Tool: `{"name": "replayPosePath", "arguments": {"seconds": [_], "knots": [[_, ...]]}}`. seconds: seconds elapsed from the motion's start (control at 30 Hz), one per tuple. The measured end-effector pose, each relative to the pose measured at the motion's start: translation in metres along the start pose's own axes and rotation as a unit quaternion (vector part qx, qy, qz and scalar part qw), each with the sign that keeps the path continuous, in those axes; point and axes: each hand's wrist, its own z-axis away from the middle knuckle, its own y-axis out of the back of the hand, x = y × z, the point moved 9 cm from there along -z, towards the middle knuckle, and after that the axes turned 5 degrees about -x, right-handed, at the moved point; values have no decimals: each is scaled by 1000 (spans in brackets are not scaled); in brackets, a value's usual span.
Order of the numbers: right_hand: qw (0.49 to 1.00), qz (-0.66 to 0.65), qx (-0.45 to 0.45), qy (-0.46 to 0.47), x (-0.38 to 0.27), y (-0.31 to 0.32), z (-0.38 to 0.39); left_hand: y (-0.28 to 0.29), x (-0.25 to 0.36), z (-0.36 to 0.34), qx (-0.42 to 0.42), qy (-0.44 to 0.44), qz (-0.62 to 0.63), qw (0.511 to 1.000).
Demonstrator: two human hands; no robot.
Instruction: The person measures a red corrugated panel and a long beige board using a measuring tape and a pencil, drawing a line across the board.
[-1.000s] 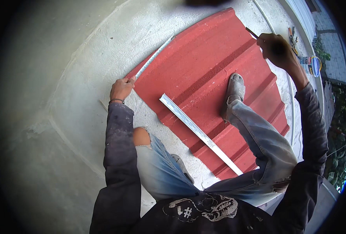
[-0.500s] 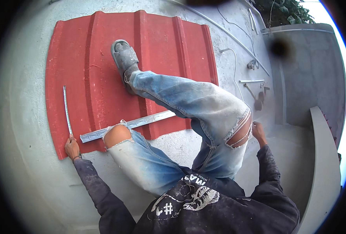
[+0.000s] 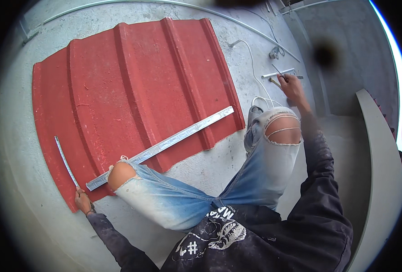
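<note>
At the lower left corner of a red ribbed roofing sheet (image 3: 103, 90), my left hand (image 3: 82, 200) is closed on the end of a measuring tape strip (image 3: 66, 161). The pale, slightly curved strip lies up across the sheet. Beside it a silver metal channel (image 3: 182, 137) rests slantwise over the ribs, its near end partly behind my left knee. My right hand (image 3: 294, 89) reaches out over the floor at the right, fingers closed on a thin dark pointed thing (image 3: 278, 70) whose kind I cannot make out. Just below the fingers shows a yellowish handle (image 3: 274, 82), its other end hidden by the hand.
A white tube (image 3: 270, 74) lies by my right hand. Nearer the sheet, a white cable (image 3: 251, 59) curls toward my right foot. A long pale pipe (image 3: 201, 8) runs along the far side. A grey wall (image 3: 355, 63) and a curved ledge (image 3: 382, 172) stand at the right.
My right leg has swung off the red sheet to the right, baring the metal channel. My right hand has moved from beside the knee forward to the small items, now gripping a thin thing.
</note>
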Motion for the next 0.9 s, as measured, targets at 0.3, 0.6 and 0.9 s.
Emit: {"name": "replayPosePath", "arguments": {"seconds": [0.3, 0.6, 0.9], "knots": [[964, 67, -198, 163, -45, -158, -123, 91, -18, 32, 36, 29, 289, 956], [896, -85, -374, 223, 42, -353, -135, 54, 259, 157, 63, -111, 58, 990], [776, -185, -498, 339, 11, -389, -125, -136, 422, 358, -18, -4, 12, 1000]]}}
